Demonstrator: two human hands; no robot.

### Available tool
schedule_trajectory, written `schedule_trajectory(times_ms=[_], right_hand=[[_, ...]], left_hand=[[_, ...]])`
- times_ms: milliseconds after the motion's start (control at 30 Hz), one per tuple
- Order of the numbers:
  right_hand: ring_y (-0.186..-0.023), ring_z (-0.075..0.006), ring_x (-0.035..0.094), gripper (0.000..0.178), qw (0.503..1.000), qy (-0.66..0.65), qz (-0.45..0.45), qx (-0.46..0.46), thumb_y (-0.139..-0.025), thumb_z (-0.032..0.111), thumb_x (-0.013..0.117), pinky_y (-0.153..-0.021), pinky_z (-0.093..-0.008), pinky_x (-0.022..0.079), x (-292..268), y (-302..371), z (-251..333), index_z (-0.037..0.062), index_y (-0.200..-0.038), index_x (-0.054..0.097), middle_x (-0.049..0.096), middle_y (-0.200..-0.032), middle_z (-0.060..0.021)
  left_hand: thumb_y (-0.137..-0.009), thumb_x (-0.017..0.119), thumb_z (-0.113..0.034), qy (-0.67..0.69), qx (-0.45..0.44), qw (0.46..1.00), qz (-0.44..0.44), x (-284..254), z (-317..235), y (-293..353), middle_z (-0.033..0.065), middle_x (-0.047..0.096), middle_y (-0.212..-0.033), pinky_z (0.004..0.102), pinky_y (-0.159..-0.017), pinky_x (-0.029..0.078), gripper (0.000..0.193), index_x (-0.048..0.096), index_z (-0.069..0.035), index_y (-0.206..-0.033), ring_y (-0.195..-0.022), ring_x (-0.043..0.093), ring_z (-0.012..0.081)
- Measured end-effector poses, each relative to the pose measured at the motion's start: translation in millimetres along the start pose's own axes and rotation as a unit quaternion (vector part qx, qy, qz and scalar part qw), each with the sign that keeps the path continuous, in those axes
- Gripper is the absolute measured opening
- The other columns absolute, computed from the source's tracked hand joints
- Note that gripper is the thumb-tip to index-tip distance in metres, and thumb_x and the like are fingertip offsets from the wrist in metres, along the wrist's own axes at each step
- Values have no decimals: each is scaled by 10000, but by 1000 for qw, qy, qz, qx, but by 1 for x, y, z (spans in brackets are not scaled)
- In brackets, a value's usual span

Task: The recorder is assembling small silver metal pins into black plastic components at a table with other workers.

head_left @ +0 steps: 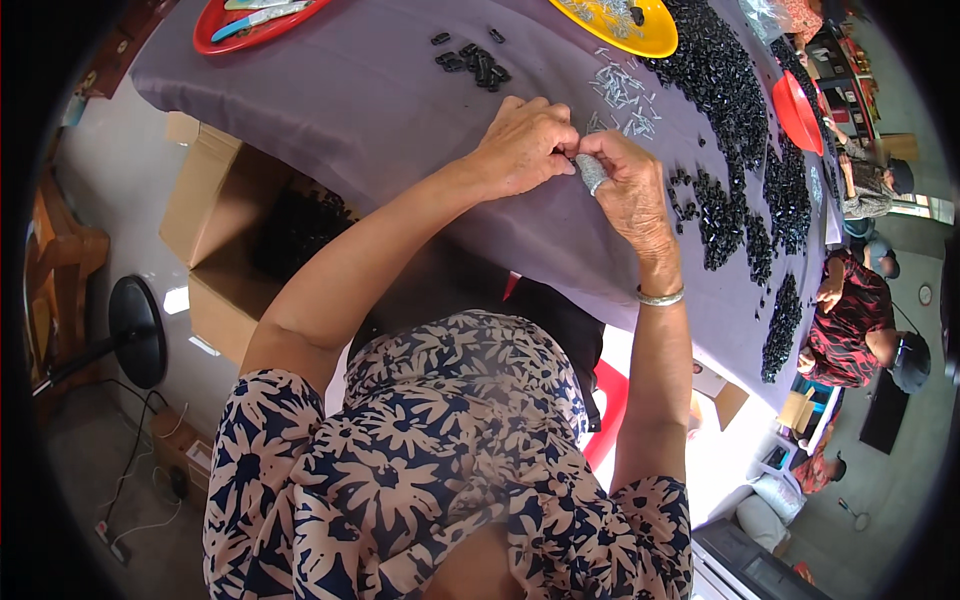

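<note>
The left hand (520, 150) and the right hand (630, 190) meet fingertip to fingertip over the desk (380, 110), which is covered in a grey-purple cloth. Both are pinched nearly closed around something very small at the point where they touch; the piece itself is hidden by the fingers, so what it is cannot be told. The right hand wears a grey finger cover (592, 172) on a finger that points toward the left hand, and a silver bracelet (660, 297) sits at its wrist. The pinched piece lies directly between the two hands, equally near to each, and its long axis cannot be made out. Just beyond the fingertips, a little to the right, lies a scatter of small silver metal pieces (622, 95). Right of the right hand, a wide spread of small black parts (735, 190) runs along the desk. Farther ahead of the left hand sits a small cluster of black parts (475, 62). At the far edge stand a red tray (250, 25) ahead to the left and a yellow tray (620, 25) ahead to the right. Below the left forearm, an open cardboard box (225, 230) stands on the floor.
</note>
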State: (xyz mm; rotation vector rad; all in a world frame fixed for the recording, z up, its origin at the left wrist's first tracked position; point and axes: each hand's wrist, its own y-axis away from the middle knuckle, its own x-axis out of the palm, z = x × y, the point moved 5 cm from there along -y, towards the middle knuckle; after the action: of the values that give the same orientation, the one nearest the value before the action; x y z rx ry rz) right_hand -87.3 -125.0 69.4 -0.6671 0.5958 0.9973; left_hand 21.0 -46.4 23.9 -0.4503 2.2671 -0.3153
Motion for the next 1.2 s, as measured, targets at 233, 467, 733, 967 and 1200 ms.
schedule_trajectory(times_ms=[233,467,733,967,1200], right_hand=[[-807,-388,587,234,975,165,86,-119,-700,-97,539,-717,-435,476,-5,-12,25,-13,-912,589,592,-840,-174],[-807,-396,575,281,980,160,68,-101,-657,-115,518,-727,-448,466,-6,-6,25,-15,-913,579,571,-830,-180],[-816,-380,566,315,967,183,118,-132,-635,-124,500,-726,-440,466,-7,-9,24,-19,-926,557,557,-830,-169],[-781,-375,570,309,970,164,112,-137,-644,-136,491,-722,-427,476,-6,-8,20,-16,-918,565,569,-821,-164],[-767,-307,633,283,986,122,78,-82,-690,-164,515,-697,-361,501,-8,-7,12,-6,-910,596,613,-810,-144]], left_hand=[[-729,753,-149,17,-4,1000,-14,0,1,-2,12,608,-862,369,-880,349,115,686,-82,-793,-906,556,208],[-731,768,-186,15,-18,1000,11,-1,1,-2,2,625,-905,374,-886,349,128,719,-123,-832,-966,548,194],[-728,750,-145,33,-7,999,-5,-1,0,-1,16,621,-884,370,-898,348,123,700,-89,-825,-920,559,209],[-739,750,-181,24,-5,1000,4,-3,0,0,8,611,-878,375,-886,346,123,708,-112,-833,-937,555,203],[-742,754,-208,15,-8,1000,4,0,3,-3,-1,608,-862,373,-869,348,111,706,-130,-806,-938,554,193]])
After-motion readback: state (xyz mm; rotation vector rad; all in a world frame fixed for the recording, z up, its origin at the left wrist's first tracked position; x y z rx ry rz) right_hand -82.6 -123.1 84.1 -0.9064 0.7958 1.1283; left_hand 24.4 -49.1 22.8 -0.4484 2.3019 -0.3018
